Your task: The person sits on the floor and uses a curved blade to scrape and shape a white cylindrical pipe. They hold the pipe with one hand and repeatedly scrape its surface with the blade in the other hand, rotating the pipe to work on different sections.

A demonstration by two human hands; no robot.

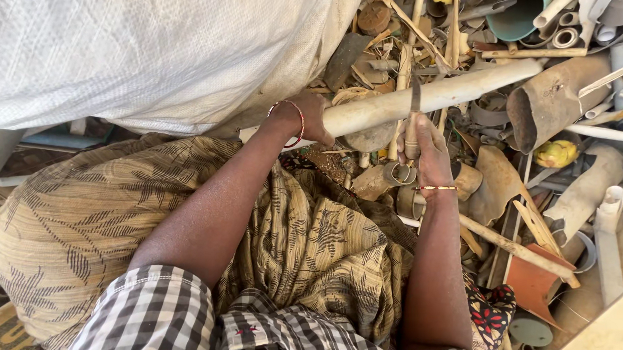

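You hold a long, pale, dirt-stained plastic pipe [431, 97], round and hollow, lying nearly level across your lap and over the scrap heap. It tilts slightly upward toward its far end, which points to the right. Its near end sits in your grip, and mud streaks dull its cream surface. A small knife with a wooden handle and dark metal blade [413, 125] stands upright against the pipe's middle. Its blade crosses the pipe's side and its tip rises just above the pipe's top edge.
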